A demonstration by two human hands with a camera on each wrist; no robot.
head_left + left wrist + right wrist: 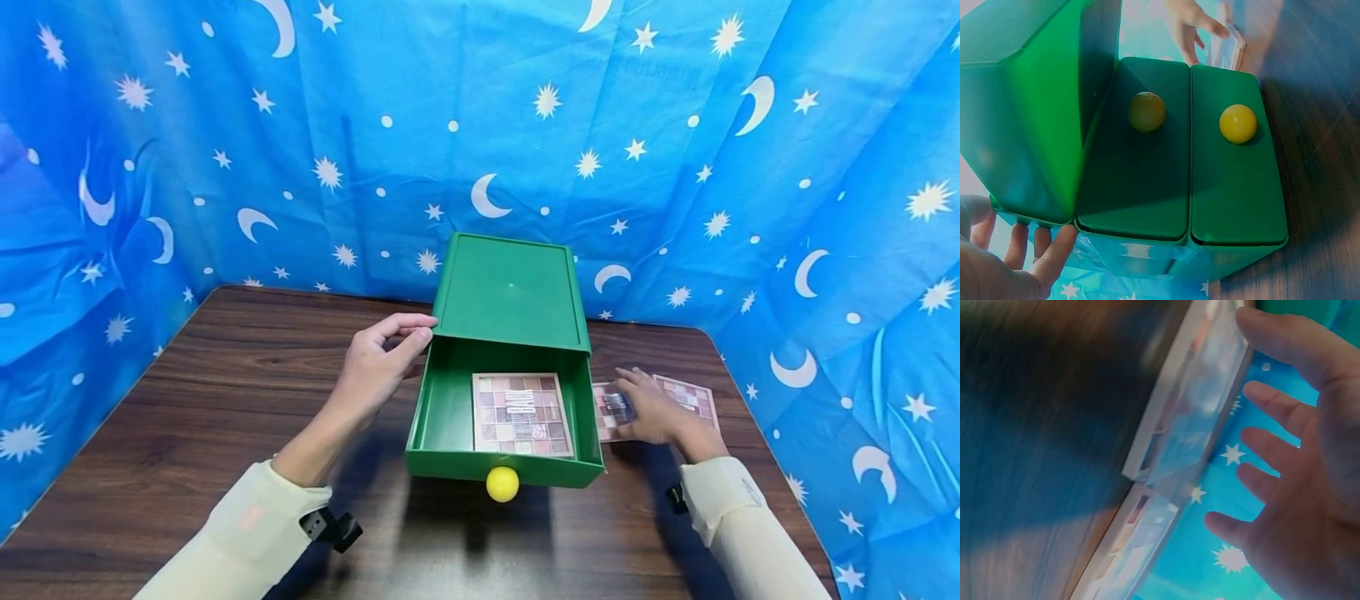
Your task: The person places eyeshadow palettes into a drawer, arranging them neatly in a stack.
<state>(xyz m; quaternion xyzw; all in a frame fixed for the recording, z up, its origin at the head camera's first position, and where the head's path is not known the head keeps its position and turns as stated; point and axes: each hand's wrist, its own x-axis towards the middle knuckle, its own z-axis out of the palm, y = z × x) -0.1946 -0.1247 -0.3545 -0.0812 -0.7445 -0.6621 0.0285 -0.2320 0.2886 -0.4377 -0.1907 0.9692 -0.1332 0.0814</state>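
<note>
A green drawer cabinet (512,287) has its top drawer (442,417) pulled out, a yellow knob (502,484) on its front. Inside that drawer lies an eyeshadow palette (521,414) with a grid of pinkish pans. My left hand (378,358) touches the cabinet's upper left edge with its fingertips (1060,240). On the table to the right of the drawer, my right hand (652,408) reaches over a second eyeshadow palette (606,412), partly hiding it. Its fingers (1272,447) are spread, thumb tip close to that palette's edge. A third palette (688,396) lies beyond the right hand.
Two lower drawers (1141,169) of the cabinet are closed, each with a yellow knob (1238,124). The cabinet stands on a dark wooden table (247,375). A blue curtain (375,150) with stars and moons surrounds the table's back and sides.
</note>
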